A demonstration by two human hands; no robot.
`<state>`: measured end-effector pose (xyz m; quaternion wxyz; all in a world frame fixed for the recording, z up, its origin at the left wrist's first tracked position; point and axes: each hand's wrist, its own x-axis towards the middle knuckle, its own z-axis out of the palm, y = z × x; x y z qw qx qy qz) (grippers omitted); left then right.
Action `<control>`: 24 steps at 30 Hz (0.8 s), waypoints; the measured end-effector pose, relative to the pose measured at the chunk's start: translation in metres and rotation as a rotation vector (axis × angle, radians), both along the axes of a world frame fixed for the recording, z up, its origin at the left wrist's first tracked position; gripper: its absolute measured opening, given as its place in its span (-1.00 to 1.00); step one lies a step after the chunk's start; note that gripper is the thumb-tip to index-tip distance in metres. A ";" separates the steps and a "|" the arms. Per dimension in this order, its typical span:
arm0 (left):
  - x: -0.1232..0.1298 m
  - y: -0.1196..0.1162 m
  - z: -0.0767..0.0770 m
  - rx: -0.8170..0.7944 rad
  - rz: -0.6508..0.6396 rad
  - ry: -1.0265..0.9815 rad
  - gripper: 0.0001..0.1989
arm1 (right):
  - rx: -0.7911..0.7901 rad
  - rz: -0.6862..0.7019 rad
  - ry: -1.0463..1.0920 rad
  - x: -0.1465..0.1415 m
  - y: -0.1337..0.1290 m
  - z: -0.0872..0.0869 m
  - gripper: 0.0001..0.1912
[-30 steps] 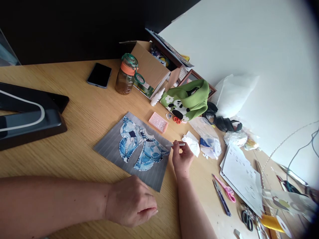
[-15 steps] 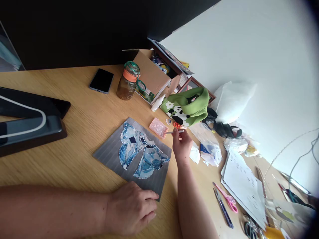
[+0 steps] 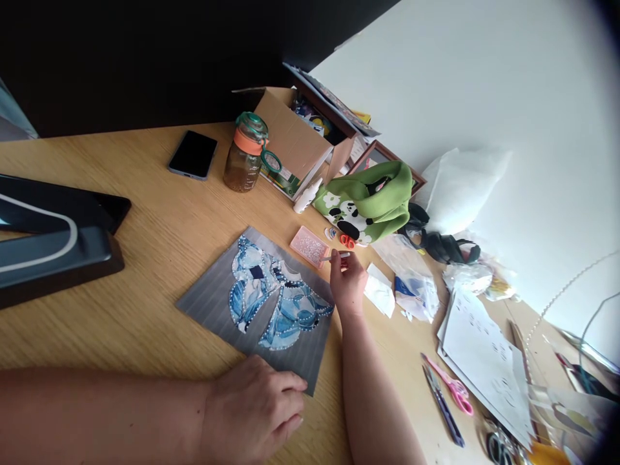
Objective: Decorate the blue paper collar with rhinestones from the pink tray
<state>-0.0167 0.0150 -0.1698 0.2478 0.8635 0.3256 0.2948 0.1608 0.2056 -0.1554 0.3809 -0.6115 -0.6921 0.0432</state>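
Landmark: pink rectangular tray (image 3: 310, 247), granular beads inside. Right hand (image 3: 349, 283) beside it, fingertips pinched on slim white pen (image 3: 339, 256). Grey striped sheet (image 3: 259, 300) nearby, blue bead-edged shapes; left hand (image 3: 254, 410) at its lower edge, fingers loosely curled, grip unclear.

Beyond the left hand (image 3: 254, 410), a grey sheet (image 3: 208, 300) is showing faint stripes and a blue-and-white leafy pattern edged with pale dots. Beside the right hand (image 3: 349, 281), a pink tray (image 3: 295, 242) is holding clear-white specks. Farther beyond that hand, a green bag (image 3: 387, 213) is displaying a black-and-white panda and white flowers. The desk (image 3: 145, 258) is showing light-brown wood grain.
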 end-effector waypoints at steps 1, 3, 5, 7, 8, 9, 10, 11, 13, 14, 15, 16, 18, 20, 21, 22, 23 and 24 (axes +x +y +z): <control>0.000 0.000 0.000 -0.001 -0.003 0.005 -0.88 | -0.005 -0.001 0.001 0.000 0.000 0.000 -0.62; 0.000 0.000 0.000 -0.010 -0.017 0.020 -0.89 | -0.016 -0.007 0.006 0.000 0.000 -0.001 -0.63; -0.001 0.000 0.000 -0.029 -0.025 0.037 -0.89 | -0.028 -0.012 0.014 0.000 0.000 -0.002 -0.63; -0.001 0.000 0.000 -0.047 -0.028 0.047 -0.88 | -0.037 -0.015 0.019 0.001 0.001 -0.003 -0.63; -0.001 0.000 0.000 -0.052 -0.028 0.050 -0.87 | -0.041 -0.018 0.020 0.002 0.001 -0.004 -0.63; -0.001 0.001 0.000 -0.054 -0.029 0.053 -0.87 | -0.044 -0.022 0.020 0.002 0.002 -0.004 -0.63; -0.002 0.001 0.000 -0.052 -0.030 0.055 -0.87 | -0.047 -0.026 0.021 0.003 0.002 -0.005 -0.63; -0.002 0.001 0.000 -0.048 -0.030 0.057 -0.87 | -0.050 -0.028 0.021 0.003 0.002 -0.006 -0.63; -0.002 0.001 0.000 -0.038 -0.032 0.056 -0.87 | -0.055 -0.029 0.025 0.003 0.003 -0.006 -0.62; -0.002 0.001 0.000 -0.035 -0.032 0.055 -0.87 | -0.057 -0.028 0.027 0.003 0.003 -0.007 -0.62; -0.002 0.000 -0.001 -0.033 -0.032 0.054 -0.87 | -0.059 -0.028 0.029 0.003 0.003 -0.007 -0.62; -0.002 0.000 -0.001 -0.033 -0.031 0.054 -0.87 | -0.059 -0.028 0.029 0.003 0.003 -0.007 -0.62; -0.002 -0.001 -0.001 -0.036 -0.031 0.056 -0.86 | -0.057 -0.029 0.025 0.003 0.003 -0.007 -0.62; -0.001 -0.002 -0.001 -0.038 -0.033 0.058 -0.86 | -0.051 -0.027 0.020 0.003 0.002 -0.007 -0.61; -0.001 -0.002 -0.001 -0.038 -0.033 0.061 -0.85 | -0.049 -0.024 0.020 0.003 0.002 -0.007 -0.61; -0.001 -0.002 -0.001 -0.042 -0.035 0.067 -0.85 | -0.048 -0.021 0.021 0.003 0.002 -0.007 -0.62; -0.001 -0.001 0.000 -0.045 -0.035 0.073 -0.84 | -0.047 -0.018 0.022 0.003 0.002 -0.007 -0.62; -0.002 0.000 0.000 -0.049 -0.036 0.078 -0.84 | -0.047 -0.014 0.023 0.003 0.002 -0.008 -0.62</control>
